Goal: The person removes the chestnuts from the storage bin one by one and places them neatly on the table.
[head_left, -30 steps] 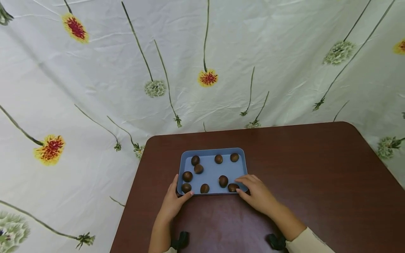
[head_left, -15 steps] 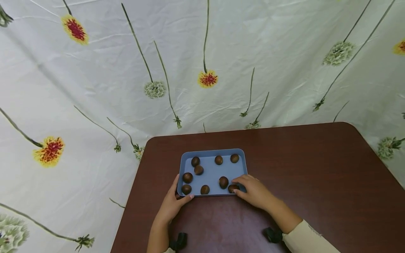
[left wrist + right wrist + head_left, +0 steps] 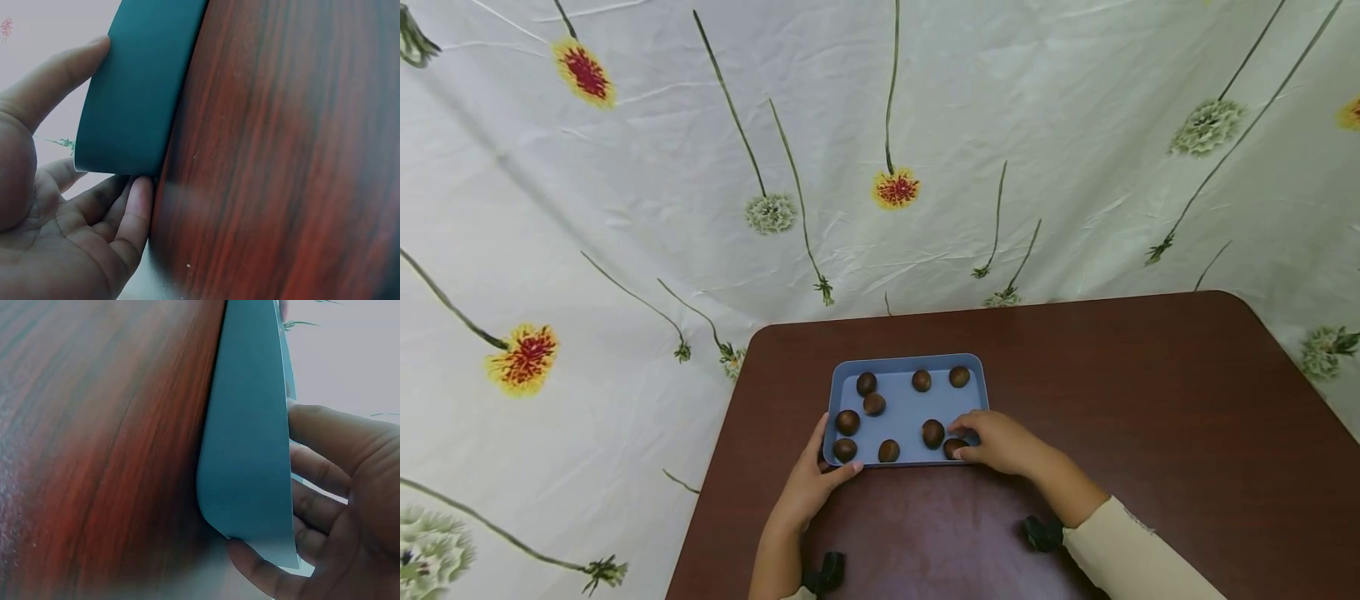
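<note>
A shallow blue tray with several brown chestnuts lies on the table. My left hand grips its near left corner, thumb at the front rim and fingers along the left side. In the left wrist view, the thumb touches the rim while other fingertips meet the tray's lower corner. My right hand reaches over the near right corner, thumb and forefinger curled round a chestnut that they partly hide. Just left of it sits another chestnut. In the right wrist view, the tray wall hides the fingertips inside.
Other chestnuts lie along the left side, such as one chestnut, and at the far rim, such as another chestnut. The dark red-brown table extends to the right. A white flowered cloth hangs behind its far edge.
My right hand has shifted slightly left, and its thumb and forefinger have come in round the near right chestnut. My left hand keeps its grip on the tray.
</note>
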Motion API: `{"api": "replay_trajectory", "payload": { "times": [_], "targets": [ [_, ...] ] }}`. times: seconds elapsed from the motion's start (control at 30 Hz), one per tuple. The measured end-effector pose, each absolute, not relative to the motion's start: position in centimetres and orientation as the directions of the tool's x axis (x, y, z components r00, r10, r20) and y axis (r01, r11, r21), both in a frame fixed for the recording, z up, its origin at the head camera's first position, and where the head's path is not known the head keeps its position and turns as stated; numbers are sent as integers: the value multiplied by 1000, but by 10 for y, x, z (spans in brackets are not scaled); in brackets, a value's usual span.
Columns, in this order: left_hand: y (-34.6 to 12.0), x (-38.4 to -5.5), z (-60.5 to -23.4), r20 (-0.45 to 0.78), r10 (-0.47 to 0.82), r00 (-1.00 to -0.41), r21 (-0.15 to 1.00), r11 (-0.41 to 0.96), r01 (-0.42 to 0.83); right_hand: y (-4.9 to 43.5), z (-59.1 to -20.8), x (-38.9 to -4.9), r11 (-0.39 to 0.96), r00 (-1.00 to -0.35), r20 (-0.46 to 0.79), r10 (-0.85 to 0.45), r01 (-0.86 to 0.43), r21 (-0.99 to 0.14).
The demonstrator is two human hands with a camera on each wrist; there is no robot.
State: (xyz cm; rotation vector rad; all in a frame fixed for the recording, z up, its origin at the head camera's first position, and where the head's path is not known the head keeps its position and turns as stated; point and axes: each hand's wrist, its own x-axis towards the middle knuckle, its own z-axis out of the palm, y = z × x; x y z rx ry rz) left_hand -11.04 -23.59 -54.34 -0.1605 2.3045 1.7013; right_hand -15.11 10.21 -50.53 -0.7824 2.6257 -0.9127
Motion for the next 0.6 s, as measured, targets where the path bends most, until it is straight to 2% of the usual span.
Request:
{"api": "replay_trajectory", "payload": {
  "times": [0.6],
  "targets": [
    [-236,-110,-543,-280,58,-958,914,323,-247,101,-514,-150,673,-854,5,-521,-415,-612]
  ]
}}
